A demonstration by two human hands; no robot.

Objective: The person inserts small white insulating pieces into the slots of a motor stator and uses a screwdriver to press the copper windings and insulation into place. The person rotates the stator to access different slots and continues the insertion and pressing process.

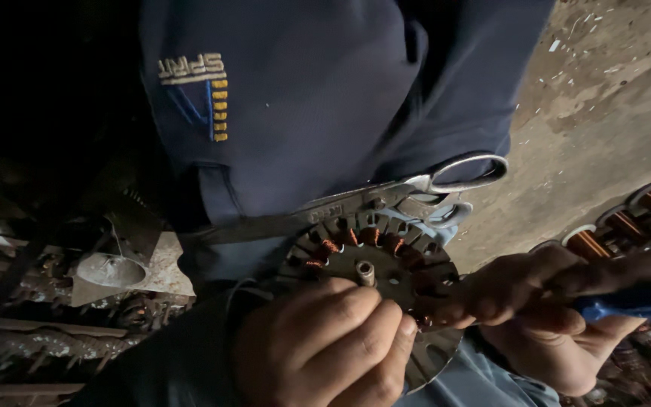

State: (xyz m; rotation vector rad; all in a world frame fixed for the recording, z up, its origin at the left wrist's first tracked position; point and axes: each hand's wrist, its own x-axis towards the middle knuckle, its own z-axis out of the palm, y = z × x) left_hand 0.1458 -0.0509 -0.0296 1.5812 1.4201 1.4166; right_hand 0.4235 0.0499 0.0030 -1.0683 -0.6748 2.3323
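Dull grey metal stator [386,264] with glossy copper windings [371,237], shiny steel scissors [416,192], matt blue cloth trousers [303,98]

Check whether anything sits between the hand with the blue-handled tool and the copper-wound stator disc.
Nothing visible does. The right hand, gripping the blue-handled tool, already has its fingertips at the edge of the stator disc, which the left hand holds from below. The scissors lie behind the disc on the lap, off that path.
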